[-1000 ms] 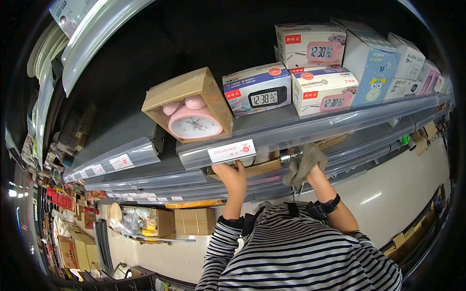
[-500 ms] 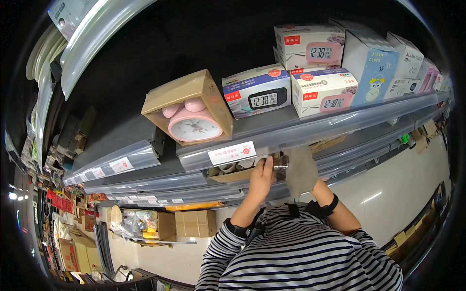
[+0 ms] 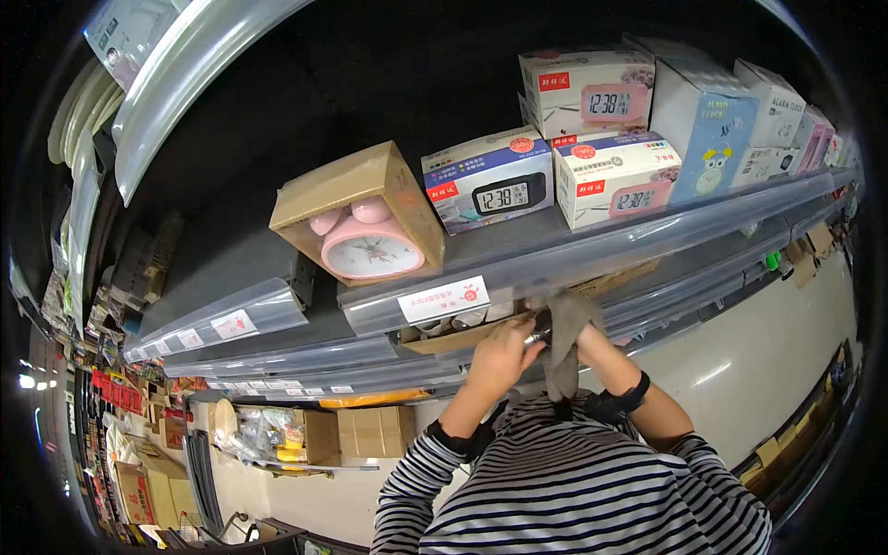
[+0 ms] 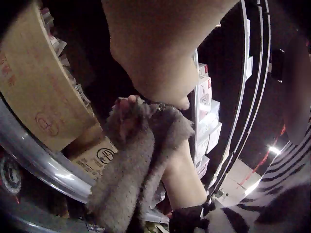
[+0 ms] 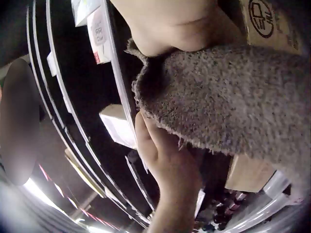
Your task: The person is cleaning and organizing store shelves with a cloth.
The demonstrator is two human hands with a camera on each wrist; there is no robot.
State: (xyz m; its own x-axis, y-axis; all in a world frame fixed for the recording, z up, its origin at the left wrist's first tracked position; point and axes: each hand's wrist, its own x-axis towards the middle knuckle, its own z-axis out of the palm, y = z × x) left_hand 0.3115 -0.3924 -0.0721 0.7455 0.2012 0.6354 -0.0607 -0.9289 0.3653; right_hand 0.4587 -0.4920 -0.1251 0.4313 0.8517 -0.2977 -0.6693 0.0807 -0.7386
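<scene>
Below the upper shelf's edge, my left hand (image 3: 499,359) grips a small, dark, shiny piece (image 3: 539,327) with a bright band; its kind cannot be told. A grey fuzzy cloth (image 3: 562,356) hangs from my right hand (image 3: 592,344), which presses it against that piece, and the cloth covers most of those fingers. In the left wrist view the cloth (image 4: 121,179) drapes in two folds, fingertips poking out at its top. Seen from the right wrist, my left hand (image 5: 167,150) meets the cloth's edge. Behind the hands stands an open carton (image 3: 444,340) with several pale round items.
A boxed pink alarm clock (image 3: 370,254) stands on the upper shelf, beside boxed digital clocks (image 3: 490,180) and a blue alarm clock box (image 3: 710,139). The clear shelf edge strip (image 3: 647,248) runs just above the hands. Cardboard boxes (image 3: 375,432) sit lower, behind.
My left hand has moved right from the price label to the dark shiny piece and now grips it. The cloth in my right hand has shifted and hangs lower around that piece.
</scene>
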